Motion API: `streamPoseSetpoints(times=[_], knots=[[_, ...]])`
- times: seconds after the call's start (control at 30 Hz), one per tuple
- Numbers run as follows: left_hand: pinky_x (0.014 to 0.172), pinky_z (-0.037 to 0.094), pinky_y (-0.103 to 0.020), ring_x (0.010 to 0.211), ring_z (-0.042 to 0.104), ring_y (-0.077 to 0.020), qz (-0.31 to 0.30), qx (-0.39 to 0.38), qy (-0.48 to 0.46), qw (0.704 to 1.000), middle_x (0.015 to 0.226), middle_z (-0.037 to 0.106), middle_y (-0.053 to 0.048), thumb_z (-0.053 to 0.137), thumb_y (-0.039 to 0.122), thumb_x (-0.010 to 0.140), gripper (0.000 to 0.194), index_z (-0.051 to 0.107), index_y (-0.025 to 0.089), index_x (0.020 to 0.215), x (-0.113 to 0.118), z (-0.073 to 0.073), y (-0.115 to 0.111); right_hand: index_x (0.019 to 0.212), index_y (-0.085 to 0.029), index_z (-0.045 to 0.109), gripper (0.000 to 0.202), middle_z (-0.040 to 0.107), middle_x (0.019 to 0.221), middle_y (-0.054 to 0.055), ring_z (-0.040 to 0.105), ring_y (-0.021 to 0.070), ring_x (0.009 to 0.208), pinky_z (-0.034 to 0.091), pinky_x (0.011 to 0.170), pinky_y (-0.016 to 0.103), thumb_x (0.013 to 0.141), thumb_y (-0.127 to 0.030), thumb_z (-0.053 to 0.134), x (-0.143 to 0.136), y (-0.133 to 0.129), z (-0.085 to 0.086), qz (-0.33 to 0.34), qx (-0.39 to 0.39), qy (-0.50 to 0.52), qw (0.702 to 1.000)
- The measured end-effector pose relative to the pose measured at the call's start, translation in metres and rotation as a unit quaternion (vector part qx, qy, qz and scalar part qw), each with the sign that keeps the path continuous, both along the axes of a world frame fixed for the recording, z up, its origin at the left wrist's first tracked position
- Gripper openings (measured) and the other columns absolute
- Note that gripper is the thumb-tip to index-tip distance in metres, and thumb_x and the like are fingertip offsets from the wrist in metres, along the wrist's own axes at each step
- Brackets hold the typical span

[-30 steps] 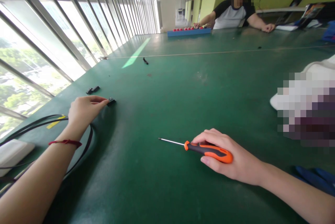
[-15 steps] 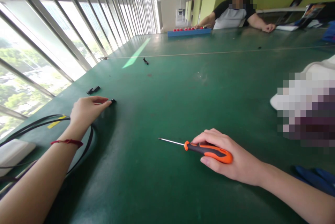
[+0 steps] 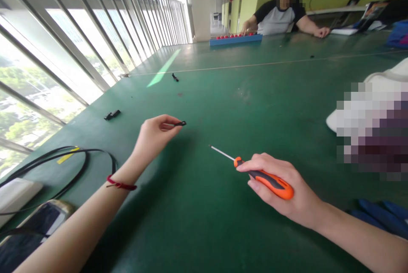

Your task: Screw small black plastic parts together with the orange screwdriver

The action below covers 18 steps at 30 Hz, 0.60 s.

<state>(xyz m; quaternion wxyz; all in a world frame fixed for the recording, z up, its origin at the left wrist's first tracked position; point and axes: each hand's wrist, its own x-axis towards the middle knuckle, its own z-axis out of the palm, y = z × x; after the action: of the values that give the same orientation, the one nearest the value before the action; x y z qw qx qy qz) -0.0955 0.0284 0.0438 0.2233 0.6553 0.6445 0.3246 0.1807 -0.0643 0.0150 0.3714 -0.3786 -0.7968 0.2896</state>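
Observation:
Between the thumb and fingers of my left hand [image 3: 157,133] is a small black part [image 3: 181,123], its outer end sticking out past the fingertips. That hand is raised over the green table, with a shadow below it. My right hand [image 3: 283,181] is wrapped around the orange and black handle of a screwdriver [image 3: 270,183]. The thin metal shaft points up and to the left, towards the black part but well apart from it. Most of the black part's inner end is hidden by my fingers.
Small black pieces [image 3: 112,115] lie at the left, with another black piece [image 3: 175,77] farther back. Black cable [image 3: 86,166], a white box [image 3: 19,196] and a dark device [image 3: 38,230] sit near my left arm. Across the green table [image 3: 223,230], a person [image 3: 280,18] sits by a blue rack [image 3: 236,41].
My left hand has moved right with the small black part, away from the other black pieces. My right hand has shifted slightly right, and the screwdriver now tilts more upward.

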Motion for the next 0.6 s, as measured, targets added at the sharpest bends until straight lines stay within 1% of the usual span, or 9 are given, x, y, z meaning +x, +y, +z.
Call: streamPoseSetpoints(times=[0.07,0.1,0.2,0.27,0.33,0.43,0.53,0.6], knots=[[0.065,0.051,-0.026,0.069,0.065,-0.0172,-0.087,0.013,-0.034,0.996,0.079,0.071,-0.006,0.065,0.032,0.069,0.023,0.067,0.014,0.082,0.037,0.0,0.001,0.096,-0.024,0.059,0.012,0.061,0.081,0.0,0.056,0.0115,0.068,0.046,0.062,0.025,0.085,-0.023,0.053,0.002,0.002,0.0,-0.075,0.027,0.024,0.997],[0.065,0.051,-0.026,0.069,0.065,-0.0165,-0.117,0.021,-0.045,0.992,0.079,0.071,-0.005,0.065,0.03,0.069,0.02,0.066,0.014,0.081,0.054,-0.001,0.003,0.096,-0.023,0.059,0.013,0.061,0.084,0.001,0.057,0.0113,0.068,0.046,0.061,0.024,0.084,-0.022,0.054,0.003,0.004,0.0,-0.116,0.034,0.035,0.992],[0.068,0.052,-0.025,0.075,0.064,-0.0153,-0.176,0.063,-0.076,0.979,0.084,0.07,-0.004,0.062,0.023,0.071,0.015,0.066,0.015,0.083,0.093,-0.009,0.013,0.094,-0.023,0.058,0.013,0.061,0.089,0.002,0.057,0.0123,0.07,0.047,0.059,0.024,0.082,-0.02,0.057,0.009,0.01,0.0,-0.226,0.053,0.061,0.971],[0.07,0.052,-0.025,0.076,0.063,-0.0145,-0.197,0.072,-0.085,0.974,0.087,0.07,-0.004,0.06,0.021,0.074,0.016,0.067,0.015,0.087,0.108,-0.019,0.018,0.09,-0.022,0.058,0.01,0.061,0.088,0.002,0.058,0.0133,0.071,0.048,0.059,0.025,0.081,-0.019,0.058,0.013,0.015,0.0,-0.26,0.066,0.07,0.961],[0.069,0.051,-0.024,0.075,0.062,-0.0139,-0.207,0.066,-0.094,0.972,0.088,0.07,-0.005,0.058,0.021,0.076,0.017,0.067,0.015,0.089,0.116,-0.03,0.02,0.086,-0.022,0.058,0.007,0.061,0.087,0.002,0.059,0.0142,0.074,0.049,0.06,0.025,0.08,-0.017,0.058,0.016,0.018,0.0,-0.266,0.077,0.078,0.958],[0.068,0.05,-0.025,0.073,0.061,-0.0134,-0.231,0.068,-0.083,0.967,0.088,0.069,-0.005,0.056,0.022,0.078,0.018,0.067,0.014,0.09,0.116,-0.041,0.018,0.085,-0.023,0.057,0.006,0.062,0.086,0.002,0.06,0.0138,0.075,0.049,0.06,0.024,0.081,-0.018,0.057,0.017,0.019,0.0,-0.262,0.078,0.09,0.958],[0.07,0.05,-0.024,0.075,0.06,-0.0132,-0.244,0.076,-0.072,0.964,0.089,0.068,-0.004,0.055,0.022,0.079,0.019,0.067,0.015,0.091,0.114,-0.044,0.016,0.088,-0.023,0.057,0.009,0.064,0.087,0.002,0.063,0.0139,0.076,0.051,0.062,0.023,0.081,-0.017,0.058,0.016,0.018,-0.002,-0.25,0.079,0.097,0.96],[0.069,0.049,-0.023,0.075,0.059,-0.0127,-0.233,0.082,-0.07,0.967,0.087,0.067,-0.004,0.055,0.019,0.078,0.017,0.067,0.015,0.09,0.113,-0.043,0.015,0.089,-0.023,0.057,0.011,0.065,0.086,0.001,0.064,0.014,0.074,0.052,0.059,0.023,0.08,-0.016,0.059,0.016,0.017,-0.003,-0.243,0.091,0.097,0.961]])
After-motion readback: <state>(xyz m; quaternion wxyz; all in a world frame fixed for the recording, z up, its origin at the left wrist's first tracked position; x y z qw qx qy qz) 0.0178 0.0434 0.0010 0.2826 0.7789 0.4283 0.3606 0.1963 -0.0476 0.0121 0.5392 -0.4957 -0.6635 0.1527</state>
